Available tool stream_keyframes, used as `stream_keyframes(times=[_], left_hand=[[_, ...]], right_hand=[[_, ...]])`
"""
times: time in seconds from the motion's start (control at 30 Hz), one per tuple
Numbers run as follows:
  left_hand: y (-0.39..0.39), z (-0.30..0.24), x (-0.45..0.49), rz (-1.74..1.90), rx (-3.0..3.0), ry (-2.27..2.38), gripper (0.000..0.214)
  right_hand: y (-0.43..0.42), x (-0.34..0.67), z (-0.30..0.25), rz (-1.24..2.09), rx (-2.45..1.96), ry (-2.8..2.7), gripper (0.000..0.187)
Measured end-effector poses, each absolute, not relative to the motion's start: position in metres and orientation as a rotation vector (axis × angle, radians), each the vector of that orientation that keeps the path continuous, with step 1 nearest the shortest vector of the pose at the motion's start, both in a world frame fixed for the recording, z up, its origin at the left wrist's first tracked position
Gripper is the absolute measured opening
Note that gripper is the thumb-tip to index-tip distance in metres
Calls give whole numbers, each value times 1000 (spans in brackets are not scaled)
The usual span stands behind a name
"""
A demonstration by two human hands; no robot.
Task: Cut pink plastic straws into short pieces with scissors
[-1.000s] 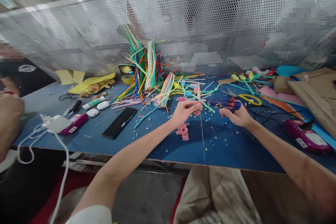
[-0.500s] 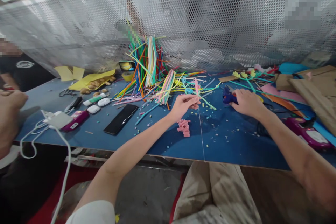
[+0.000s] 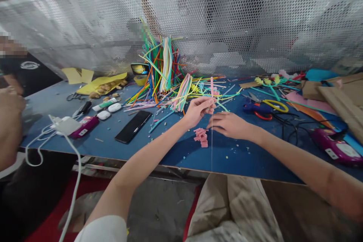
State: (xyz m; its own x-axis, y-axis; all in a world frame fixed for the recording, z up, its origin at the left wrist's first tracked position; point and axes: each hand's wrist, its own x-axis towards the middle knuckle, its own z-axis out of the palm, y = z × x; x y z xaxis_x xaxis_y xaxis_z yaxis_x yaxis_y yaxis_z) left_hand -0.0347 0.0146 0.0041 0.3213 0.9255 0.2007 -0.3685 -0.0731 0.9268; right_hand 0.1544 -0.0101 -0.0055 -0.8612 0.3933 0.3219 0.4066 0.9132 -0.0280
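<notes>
My left hand [image 3: 200, 110] is closed in a pinch on a pink fuzzy strip [image 3: 211, 86] that stands upright above its fingertips. Below that hand a thin clear strand [image 3: 212, 151] hangs down past the table edge. My right hand [image 3: 231, 124] is just right of it, low over the table, fingers stretched leftward and holding nothing visible. A small pile of short pink pieces [image 3: 202, 138] lies left of its fingertips. Farther right rests a blue glue gun [image 3: 252, 107], beside scissors with yellow handles [image 3: 275, 106] and a red-handled tool [image 3: 263, 116].
Bundles of coloured pipe cleaners [image 3: 166, 64] stand at the back. A black phone [image 3: 133, 126], white cases [image 3: 103, 115] and a purple power strip [image 3: 85, 126] lie left. Another purple strip [image 3: 337, 147] and cardboard [image 3: 346, 102] lie right. A co-worker's arm [image 3: 10, 128] is at far left.
My right hand has let go of the blue glue gun and moved left, close to my left hand. The pink strip in my left hand now points upward.
</notes>
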Motion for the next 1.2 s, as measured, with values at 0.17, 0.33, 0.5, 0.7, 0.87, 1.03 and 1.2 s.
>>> stream_keyframes(times=[0.17,0.33,0.5,0.7,0.87,1.03,1.2], left_hand=[[14,5,-36,1194,1190,575,27],[13,4,-34,1172,1209,598,25],[13,6,-35,1173,1198,588,25],[14,6,-35,1184,1192,597,29],[14,4,-34,1176,1196,622,31],[14,2,-33,1190,1190,614,29],[12,4,-32,1177,1202,624,29]], right_hand=[[2,128,-26,-150,-382,-2782,22],[3,122,-25,-140,-435,-2791,19],[1,136,-14,142,-549,-2712,15],[4,159,-10,547,-738,-2527,14],[2,164,-14,711,-626,-2471,34],[-4,152,-21,804,-664,-2379,17],[-9,146,-16,840,-740,-2313,14]])
